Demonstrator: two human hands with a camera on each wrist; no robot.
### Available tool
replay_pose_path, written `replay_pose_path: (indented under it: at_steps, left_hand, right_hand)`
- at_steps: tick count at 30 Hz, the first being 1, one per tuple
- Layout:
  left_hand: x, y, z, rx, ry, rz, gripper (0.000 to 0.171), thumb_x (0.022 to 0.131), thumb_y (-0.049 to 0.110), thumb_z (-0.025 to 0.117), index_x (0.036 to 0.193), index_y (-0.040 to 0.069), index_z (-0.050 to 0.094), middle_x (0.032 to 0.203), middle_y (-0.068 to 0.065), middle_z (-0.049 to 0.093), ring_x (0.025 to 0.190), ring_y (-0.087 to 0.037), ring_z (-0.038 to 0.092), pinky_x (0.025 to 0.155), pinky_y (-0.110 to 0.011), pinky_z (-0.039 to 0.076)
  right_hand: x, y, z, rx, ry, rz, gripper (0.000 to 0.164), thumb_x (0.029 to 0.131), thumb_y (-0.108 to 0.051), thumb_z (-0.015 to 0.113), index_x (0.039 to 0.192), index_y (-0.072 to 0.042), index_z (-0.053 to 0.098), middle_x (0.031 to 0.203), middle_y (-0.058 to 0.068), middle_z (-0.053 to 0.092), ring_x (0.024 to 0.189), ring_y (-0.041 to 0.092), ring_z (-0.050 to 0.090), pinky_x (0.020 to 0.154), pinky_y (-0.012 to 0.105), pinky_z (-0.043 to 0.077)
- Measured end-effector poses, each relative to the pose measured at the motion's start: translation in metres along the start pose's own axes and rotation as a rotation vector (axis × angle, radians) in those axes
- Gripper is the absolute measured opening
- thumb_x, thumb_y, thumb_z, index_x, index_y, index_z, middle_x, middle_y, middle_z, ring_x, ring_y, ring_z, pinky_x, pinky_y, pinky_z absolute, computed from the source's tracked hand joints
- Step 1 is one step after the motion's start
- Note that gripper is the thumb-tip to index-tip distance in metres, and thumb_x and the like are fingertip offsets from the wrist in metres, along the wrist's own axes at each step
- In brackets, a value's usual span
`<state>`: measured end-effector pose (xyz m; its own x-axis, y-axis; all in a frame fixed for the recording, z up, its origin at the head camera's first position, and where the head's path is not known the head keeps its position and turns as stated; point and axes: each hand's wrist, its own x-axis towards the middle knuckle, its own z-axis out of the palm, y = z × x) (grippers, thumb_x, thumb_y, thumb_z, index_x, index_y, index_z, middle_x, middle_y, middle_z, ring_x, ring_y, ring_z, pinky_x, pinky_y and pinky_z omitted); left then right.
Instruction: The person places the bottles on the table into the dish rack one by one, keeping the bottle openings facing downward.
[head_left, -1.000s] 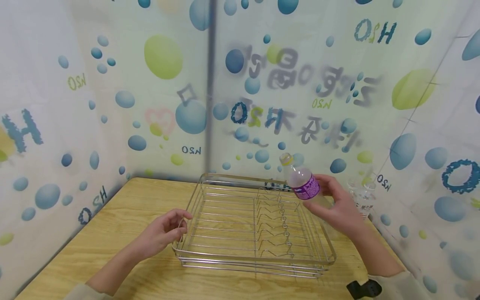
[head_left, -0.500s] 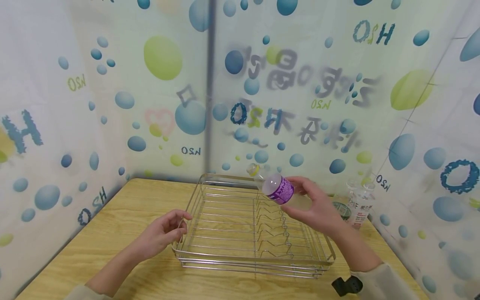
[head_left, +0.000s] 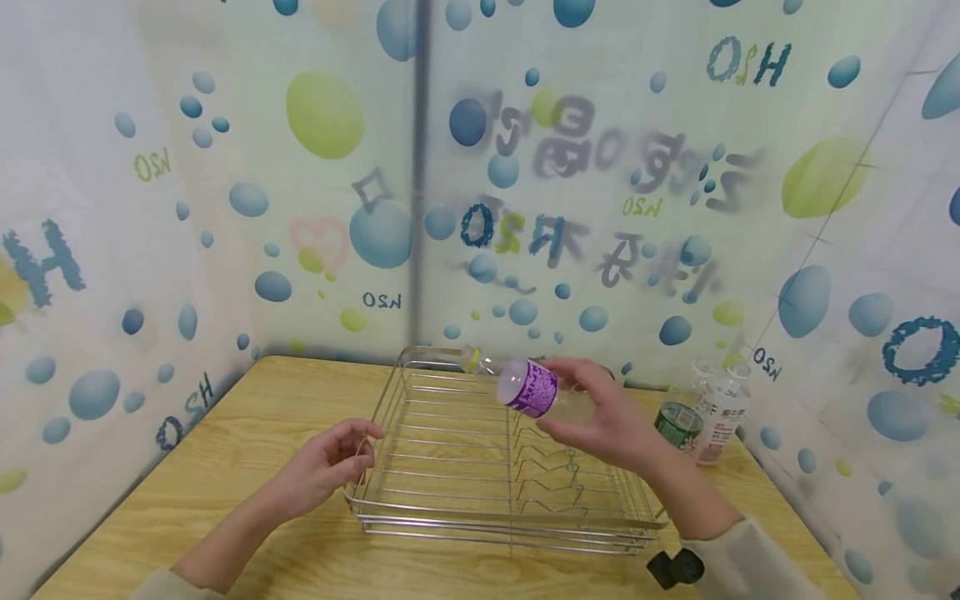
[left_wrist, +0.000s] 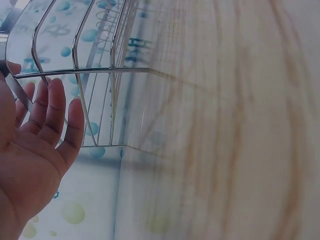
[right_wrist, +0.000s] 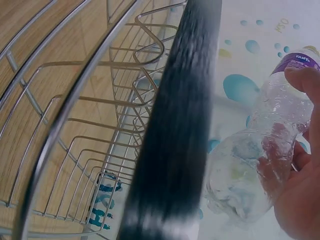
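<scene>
A clear plastic bottle (head_left: 531,388) with a purple label and a yellow ring at its neck is tilted, neck to the left, over the dish rack. My right hand (head_left: 592,414) grips its lower half; the right wrist view shows the bottle's clear base (right_wrist: 245,172) against the palm. The wire dish rack (head_left: 457,523), with a flat metal rim and a row of zigzag wires, stands on the table. At its left side, my left hand (head_left: 324,467) holds the rim with loosely curled fingers (left_wrist: 56,107); the thumb's contact is partly hidden.
To the right of the rack stand a bottle with a green label (head_left: 678,427) and a clear bottle with white and red print (head_left: 722,421). The wooden table (head_left: 247,400) meets a patterned curtain (head_left: 337,208) at its back and sides.
My right hand has carried the bottle leftward over the rack and tipped it flatter. The green-labelled bottle has come into sight behind it. My left hand stays put.
</scene>
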<state>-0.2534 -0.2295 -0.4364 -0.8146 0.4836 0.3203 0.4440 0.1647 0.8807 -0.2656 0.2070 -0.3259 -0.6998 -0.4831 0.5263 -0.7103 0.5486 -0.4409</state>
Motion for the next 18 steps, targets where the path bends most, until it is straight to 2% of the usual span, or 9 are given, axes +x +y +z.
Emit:
replay_pose_path:
  at_steps: [9,18]
  left_hand:
    - [0.002,0.0,-0.001,0.048,0.005,-0.069,0.034,0.112,0.01,0.06,0.146,0.003,0.055,0.106,-0.018,0.064,0.081,-0.011,0.062,0.068,-0.028,0.056]
    - [0.0,0.007,-0.004,0.065,0.001,-0.115,0.044,0.113,0.017,0.062,0.152,-0.002,0.052,0.104,-0.016,0.064,0.083,-0.014,0.065,0.073,-0.029,0.059]
  right_hand:
    - [0.004,-0.005,0.008,-0.106,-0.034,-0.029,0.074,0.086,-0.022,0.095,0.152,-0.013,0.061,0.144,0.006,0.069,0.12,0.024,0.068,0.101,0.05,0.061]
    - [0.005,-0.008,0.013,-0.175,-0.058,-0.081,0.074,0.087,-0.028,0.095,0.151,-0.016,0.062,0.135,0.001,0.071,0.116,0.02,0.067,0.093,0.045,0.062]
